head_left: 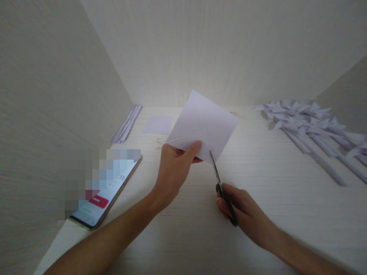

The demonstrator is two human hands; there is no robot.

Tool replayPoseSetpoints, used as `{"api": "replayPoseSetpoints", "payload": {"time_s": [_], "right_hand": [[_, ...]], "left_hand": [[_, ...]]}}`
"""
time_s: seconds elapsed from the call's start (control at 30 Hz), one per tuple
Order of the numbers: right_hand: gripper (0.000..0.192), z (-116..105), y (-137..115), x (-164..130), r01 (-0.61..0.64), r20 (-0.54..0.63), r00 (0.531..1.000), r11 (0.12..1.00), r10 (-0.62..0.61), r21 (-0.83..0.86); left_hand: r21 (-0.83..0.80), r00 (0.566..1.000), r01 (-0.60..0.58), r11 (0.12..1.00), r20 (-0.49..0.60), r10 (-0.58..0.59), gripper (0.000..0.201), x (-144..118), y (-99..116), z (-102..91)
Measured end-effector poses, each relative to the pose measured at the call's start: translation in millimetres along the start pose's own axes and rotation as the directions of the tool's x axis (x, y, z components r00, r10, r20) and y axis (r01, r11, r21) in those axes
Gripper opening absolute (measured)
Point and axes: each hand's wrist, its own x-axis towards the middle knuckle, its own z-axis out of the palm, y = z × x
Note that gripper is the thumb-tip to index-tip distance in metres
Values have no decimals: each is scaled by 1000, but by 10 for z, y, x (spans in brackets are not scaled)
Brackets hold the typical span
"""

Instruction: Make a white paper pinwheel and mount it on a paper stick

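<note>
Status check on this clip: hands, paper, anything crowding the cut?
Left hand pinches paper square aloft. Right hand works scissors, blades at its lower edge. Phone left, paper pinwheels right, both apart.

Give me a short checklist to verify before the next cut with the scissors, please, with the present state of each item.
1. Left hand grips the paper: ok.
2. Right hand holds the scissors: ok.
3. Blades meet the paper's lower edge: ok.
4. Left thumb away from the blades: ok, though near.
5. Phone clear of the cutting: ok.
6. How wide the blades are open: cannot tell.
</note>
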Motion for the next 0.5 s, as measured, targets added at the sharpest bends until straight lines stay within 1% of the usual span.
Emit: {"api": "replayPoseSetpoints", "payload": {"time_s": [0.2,0.37,0.5], "right_hand": [[25,4,4,-1,-2,-9,1000,1000,2,-18],[25,7,21,10,-2,-14,1000,1000,1,-27],[24,12,35,12,-6,-20,1000,999,6,-37]], "left_hand": [[18,1000,6,1000,-12,-6,31,-5,5,7],[4,1000,-10,1000,12,10,31,2,-5,-5],[4,1000,0,1000,14,0,31,10,-1,-7]]}}
